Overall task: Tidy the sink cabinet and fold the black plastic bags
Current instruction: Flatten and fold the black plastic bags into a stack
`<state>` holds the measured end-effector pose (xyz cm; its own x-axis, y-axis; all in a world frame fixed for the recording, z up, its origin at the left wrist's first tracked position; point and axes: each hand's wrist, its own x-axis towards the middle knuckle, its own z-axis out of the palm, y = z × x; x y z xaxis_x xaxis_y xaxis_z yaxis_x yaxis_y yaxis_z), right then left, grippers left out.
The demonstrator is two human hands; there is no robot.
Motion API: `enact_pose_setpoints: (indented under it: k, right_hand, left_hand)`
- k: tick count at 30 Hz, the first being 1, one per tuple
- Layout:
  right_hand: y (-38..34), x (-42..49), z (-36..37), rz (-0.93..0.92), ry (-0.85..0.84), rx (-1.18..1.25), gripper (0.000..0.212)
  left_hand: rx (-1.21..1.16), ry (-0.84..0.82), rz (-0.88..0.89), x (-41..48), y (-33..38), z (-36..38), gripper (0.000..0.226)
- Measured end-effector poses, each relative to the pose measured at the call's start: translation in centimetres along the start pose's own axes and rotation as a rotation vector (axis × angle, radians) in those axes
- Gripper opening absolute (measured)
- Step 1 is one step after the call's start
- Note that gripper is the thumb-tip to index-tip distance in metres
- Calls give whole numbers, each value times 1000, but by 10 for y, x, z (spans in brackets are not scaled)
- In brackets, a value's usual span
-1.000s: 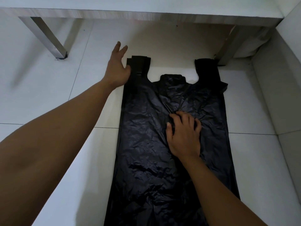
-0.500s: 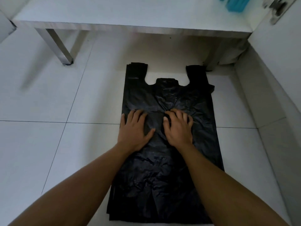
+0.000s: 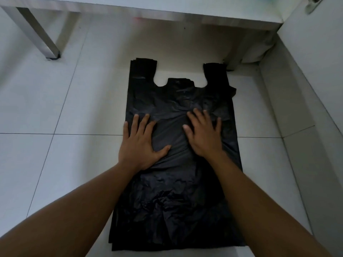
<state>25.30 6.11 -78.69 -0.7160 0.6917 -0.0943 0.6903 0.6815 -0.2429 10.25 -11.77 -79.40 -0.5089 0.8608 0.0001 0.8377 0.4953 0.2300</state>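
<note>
A stack of black plastic bags [image 3: 172, 204] lies flat on the white tiled floor, its two handles pointing away from me toward the table. My left hand [image 3: 141, 143] rests palm down on the bags' left half, fingers spread, little finger at the left edge. My right hand [image 3: 203, 134] lies flat on the right half, fingers spread too. Both hands sit side by side near the stack's middle, pressing on the plastic without gripping it. The lower part of the stack is crumpled.
A white table [image 3: 167, 8] stands over the far floor, with a metal leg [image 3: 37, 34] at the left and another leg [image 3: 239, 54] near the right handle. A white wall [image 3: 300, 108] runs close along the right side. Bare tiles [image 3: 55, 173] lie to the left.
My left hand came back from the left handle onto the middle of the bags. Since then both hands have slid slightly apart, smoothing the plastic between them.
</note>
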Motion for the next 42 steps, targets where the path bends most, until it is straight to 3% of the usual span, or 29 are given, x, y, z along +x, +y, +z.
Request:
enact_pose_setpoints:
  k: [3, 7, 10, 14, 17, 19, 21, 23, 26, 28, 33, 34, 37, 40, 42]
  right_hand:
    - [66, 13, -21, 211, -13, -26, 66]
    - [109, 21, -40, 350, -50, -8, 69]
    - [103, 31, -47, 452, 142, 182, 60]
    - [82, 54, -61, 412, 318, 178, 41]
    - [75, 84, -70, 359, 252, 143, 32]
    - [74, 100, -74, 363, 99, 22, 43]
    - [75, 114, -78, 406, -8, -68, 40]
    - [78, 126, -86, 444, 45, -74, 30]
    - [78, 137, -115, 400, 148, 176, 14]
    - [76, 145, -136, 369, 56, 404, 19]
    - [73, 168, -156, 617, -166, 918, 12]
    - [73, 172, -153, 635, -148, 1041, 8]
    - [72, 179, -138, 593, 33, 1294, 28]
    - [67, 168, -127, 467, 303, 1113, 22]
    - [69, 155, -123, 269, 174, 706, 25]
  left_hand:
    - [-1, -3, 1, 0, 0, -2, 102]
    - [-15, -9, -14, 0, 2, -5, 108]
    - [-22, -13, -13, 0, 3, -5, 109]
    - [-21, -20, -10, 0, 3, -6, 109]
    - [-16, -15, -14, 0, 4, -7, 109]
    - [-17, -16, -15, 1, 4, -7, 109]
    - [-21, -19, -17, 1, 4, -8, 109]
    - [-19, -29, -17, 1, 4, -8, 109]
    - [-5, -29, -17, 1, 4, -8, 110]
    - [-3, -27, -15, 2, 3, -7, 110]
    - [2, -28, -14, 3, 3, -7, 110]
    - [2, -28, -15, 3, 3, -7, 110]
    - [-6, -22, -14, 2, 3, -6, 110]
    - [-17, -18, -13, 2, 4, -6, 109]
    - [-18, -17, -13, 2, 4, -6, 109]
